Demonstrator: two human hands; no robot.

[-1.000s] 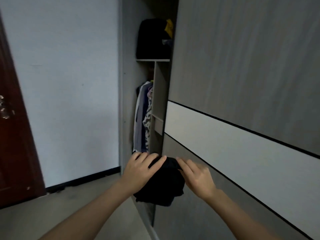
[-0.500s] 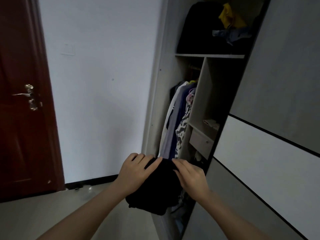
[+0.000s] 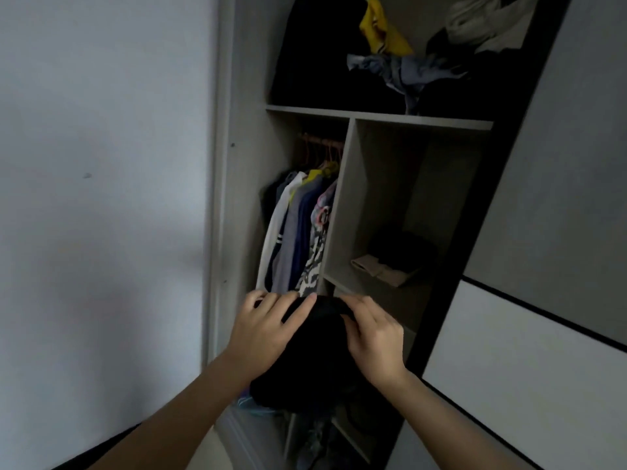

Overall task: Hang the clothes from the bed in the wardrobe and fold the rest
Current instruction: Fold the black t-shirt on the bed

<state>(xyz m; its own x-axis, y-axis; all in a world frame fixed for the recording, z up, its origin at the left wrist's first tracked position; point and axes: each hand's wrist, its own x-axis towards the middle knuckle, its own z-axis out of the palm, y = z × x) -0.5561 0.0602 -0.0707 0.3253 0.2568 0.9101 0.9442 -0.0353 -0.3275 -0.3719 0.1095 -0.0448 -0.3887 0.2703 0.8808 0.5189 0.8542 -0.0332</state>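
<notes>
A folded black garment (image 3: 315, 361) is carried in front of the open wardrobe (image 3: 237, 184), between both hands. My left hand (image 3: 268, 329) lies on its top left with fingers spread over the fabric and thumb underneath. My right hand (image 3: 371, 337) grips its right edge, fingers curled over the top. Inside the wardrobe, several shirts (image 3: 298, 239) hang on orange hangers (image 3: 322, 150) from a rail. To their right a shelf compartment (image 3: 400, 212) holds a beige folded item (image 3: 380, 269) and a dark pile (image 3: 403, 249).
The top shelf (image 3: 376, 115) is crowded with dark, yellow, grey and white clothes. A sliding door (image 3: 543, 232) with a white band covers the wardrobe's right side. A bare white wall (image 3: 101, 198) is on the left. More items lie in the dark bottom section (image 3: 322, 432).
I have moved closer and turned right, so the wardrobe interior fills the view and the brown door is out of sight. Both hands still hold the black garment, now nearer the shelves.
</notes>
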